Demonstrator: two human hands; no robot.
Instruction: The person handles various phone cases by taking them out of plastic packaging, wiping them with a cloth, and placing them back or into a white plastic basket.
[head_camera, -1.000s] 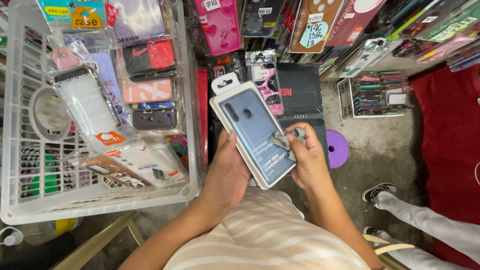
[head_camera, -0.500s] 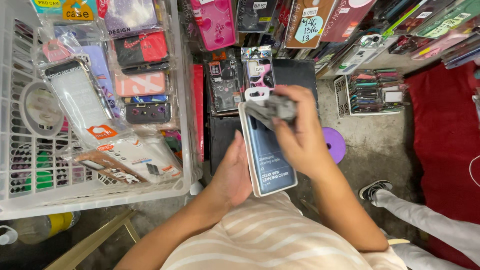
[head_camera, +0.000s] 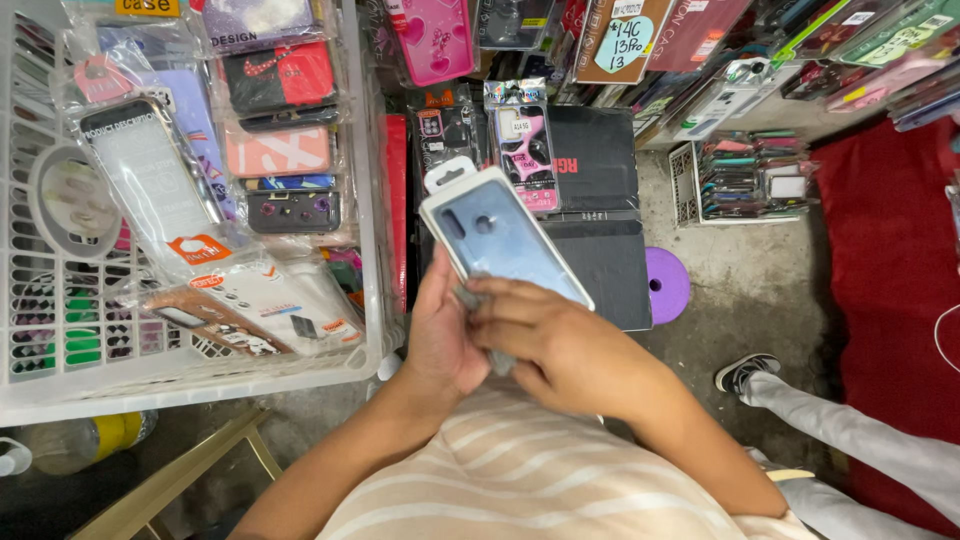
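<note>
A single head-worn view is aimed steeply downward, close over both hands (head_camera: 520, 335) at frame centre, the white basket (head_camera: 370, 250) filling the left.

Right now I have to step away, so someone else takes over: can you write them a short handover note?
Left hand: holds the boxed blue phone case from below.
Right hand: presses a grey cloth onto the box's lower end.
The box is held over the black boxes, with the white basket of packaged cases to the left.
Done: the upper face looks clean.
Left: the lower end, under the hand.
</note>
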